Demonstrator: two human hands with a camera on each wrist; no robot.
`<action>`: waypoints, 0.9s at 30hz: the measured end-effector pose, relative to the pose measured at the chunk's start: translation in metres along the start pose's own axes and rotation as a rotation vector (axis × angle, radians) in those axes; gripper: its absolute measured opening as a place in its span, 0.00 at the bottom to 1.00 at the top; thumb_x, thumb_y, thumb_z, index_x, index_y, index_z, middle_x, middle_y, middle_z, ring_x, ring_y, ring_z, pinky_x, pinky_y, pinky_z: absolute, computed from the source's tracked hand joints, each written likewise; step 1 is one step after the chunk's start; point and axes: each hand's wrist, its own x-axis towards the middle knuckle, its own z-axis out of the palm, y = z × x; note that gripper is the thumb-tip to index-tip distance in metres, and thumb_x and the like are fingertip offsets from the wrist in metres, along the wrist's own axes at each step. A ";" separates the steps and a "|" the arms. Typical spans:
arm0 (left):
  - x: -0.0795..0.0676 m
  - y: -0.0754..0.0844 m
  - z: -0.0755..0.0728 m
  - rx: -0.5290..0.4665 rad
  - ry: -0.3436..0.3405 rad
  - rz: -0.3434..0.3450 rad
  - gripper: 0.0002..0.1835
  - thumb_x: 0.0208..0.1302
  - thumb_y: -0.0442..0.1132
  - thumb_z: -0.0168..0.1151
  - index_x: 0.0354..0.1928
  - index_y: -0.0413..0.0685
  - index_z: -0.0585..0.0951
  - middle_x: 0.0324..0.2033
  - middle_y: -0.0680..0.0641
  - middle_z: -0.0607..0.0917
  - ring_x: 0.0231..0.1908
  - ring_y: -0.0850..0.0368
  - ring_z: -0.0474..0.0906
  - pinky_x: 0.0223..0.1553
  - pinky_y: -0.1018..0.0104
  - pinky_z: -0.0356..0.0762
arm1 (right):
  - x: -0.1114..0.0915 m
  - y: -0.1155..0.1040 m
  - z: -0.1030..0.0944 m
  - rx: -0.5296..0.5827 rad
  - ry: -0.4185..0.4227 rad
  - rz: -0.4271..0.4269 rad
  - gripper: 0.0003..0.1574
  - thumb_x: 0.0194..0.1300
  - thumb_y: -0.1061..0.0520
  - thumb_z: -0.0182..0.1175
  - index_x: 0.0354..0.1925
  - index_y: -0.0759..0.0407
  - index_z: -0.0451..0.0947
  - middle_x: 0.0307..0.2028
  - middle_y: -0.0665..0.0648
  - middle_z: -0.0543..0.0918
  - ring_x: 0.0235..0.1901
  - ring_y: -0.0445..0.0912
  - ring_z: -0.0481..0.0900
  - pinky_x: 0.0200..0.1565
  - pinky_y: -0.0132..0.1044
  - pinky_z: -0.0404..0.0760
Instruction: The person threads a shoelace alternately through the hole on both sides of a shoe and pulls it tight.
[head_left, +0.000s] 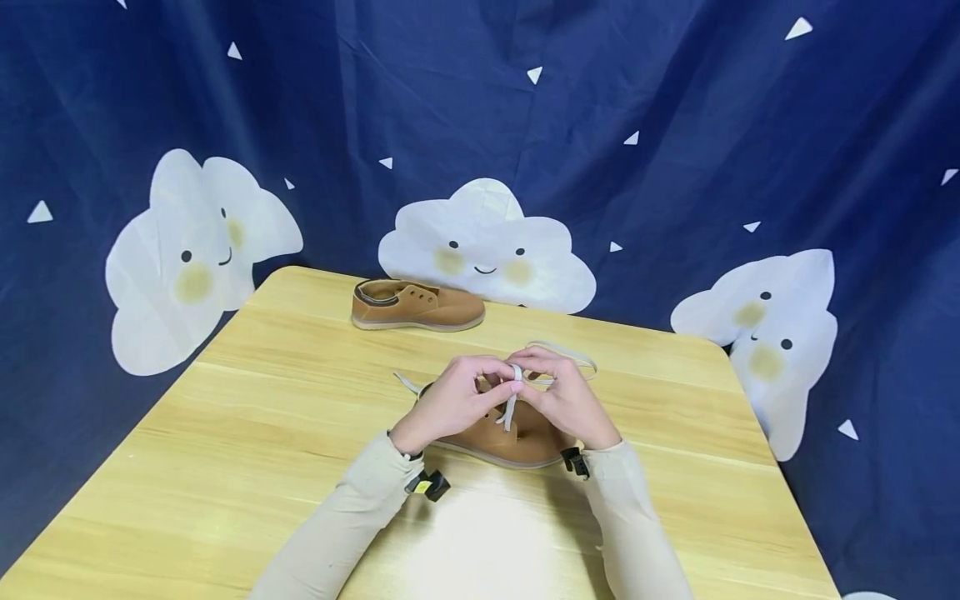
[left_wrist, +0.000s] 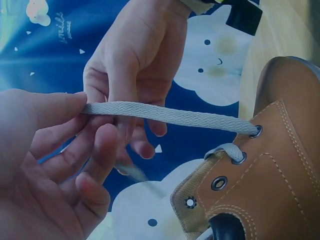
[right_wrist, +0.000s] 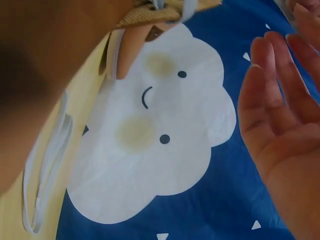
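A brown shoe (head_left: 487,437) lies on its sole beneath both hands. A flat light grey shoelace (left_wrist: 175,116) runs out of one of its eyelets (left_wrist: 256,131). My left hand (head_left: 453,396) pinches this lace between thumb and fingers, as the left wrist view shows. Against it, my right hand (head_left: 566,400) holds the same lace, its thumb and fingers meeting there. In the right wrist view several fingers of the right hand (right_wrist: 280,135) are loosely bent; its grip lies out of frame. A lower eyelet (left_wrist: 219,183) has no lace in it.
A second brown shoe (head_left: 450,310), without a lace in its visible eyelets, stands at the table's back edge. A loose loop of grey lace (head_left: 581,358) lies beyond the right hand on the wooden table (head_left: 262,500). A blue cloth (head_left: 450,100) with clouds hangs behind.
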 end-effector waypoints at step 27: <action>-0.003 -0.016 -0.013 0.446 -0.131 -0.031 0.11 0.74 0.37 0.58 0.48 0.45 0.89 0.43 0.50 0.89 0.40 0.59 0.82 0.46 0.61 0.83 | 0.006 0.037 0.020 0.280 0.248 0.348 0.12 0.66 0.67 0.68 0.45 0.76 0.85 0.39 0.73 0.89 0.33 0.36 0.87 0.42 0.27 0.85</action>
